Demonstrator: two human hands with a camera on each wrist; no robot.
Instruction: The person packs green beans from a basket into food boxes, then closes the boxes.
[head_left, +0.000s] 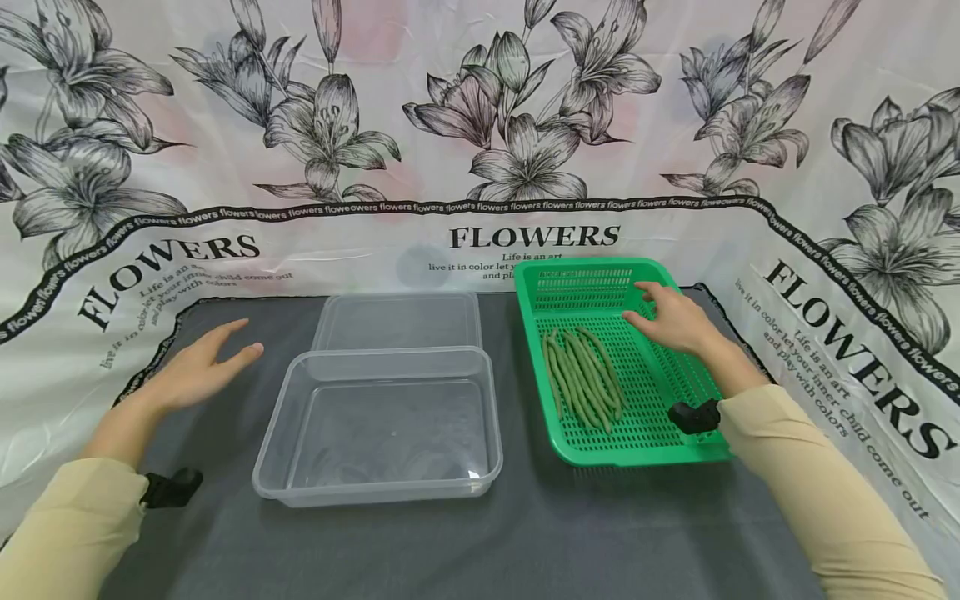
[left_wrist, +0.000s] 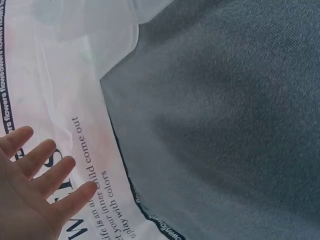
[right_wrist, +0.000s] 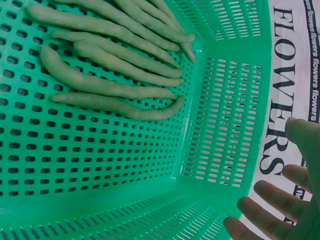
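Several green beans point(head_left: 583, 377) lie side by side in the left half of a green perforated basket point(head_left: 633, 457). Over the basket's right part hovers my right hand point(head_left: 667, 318), fingers spread and holding nothing; the right wrist view shows the beans point(right_wrist: 115, 65) apart from its fingers point(right_wrist: 270, 200). My left hand point(head_left: 197, 367) is held in the air left of a clear plastic container point(head_left: 375, 492), its fingers spread with nothing in them. The container stands with its open side up, and only its bare bottom shows inside.
A clear lid point(head_left: 397, 321) lies flat behind the container. Grey cloth point(head_left: 450, 558) covers the table. A white curtain with printed flowers point(head_left: 525, 158) hangs along the back and both sides, close behind the basket.
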